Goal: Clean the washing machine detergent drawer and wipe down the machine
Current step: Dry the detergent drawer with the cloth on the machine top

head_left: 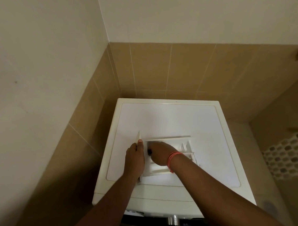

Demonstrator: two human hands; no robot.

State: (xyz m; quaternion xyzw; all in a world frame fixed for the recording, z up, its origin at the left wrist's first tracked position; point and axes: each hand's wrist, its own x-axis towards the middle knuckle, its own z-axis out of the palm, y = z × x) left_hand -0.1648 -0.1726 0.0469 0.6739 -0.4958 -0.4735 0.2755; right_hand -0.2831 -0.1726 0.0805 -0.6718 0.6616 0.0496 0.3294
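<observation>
Left hand [135, 158] fingers grip front panel of white detergent drawer [174, 156], compartmented, lying atop white washing machine [205, 127]. Right hand [161, 153], fingers curled round small dark object [149, 151], inside drawer compartment.

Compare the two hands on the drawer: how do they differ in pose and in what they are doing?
The left hand grips the drawer's front panel at its left end, thumb on top; the right hand reaches down inside the drawer, fingers curled round a small dark thing I cannot identify. The right wrist wears a pink band; the left wrist is bare. Both hands work on the drawer, which lies on top of the washer.
</observation>
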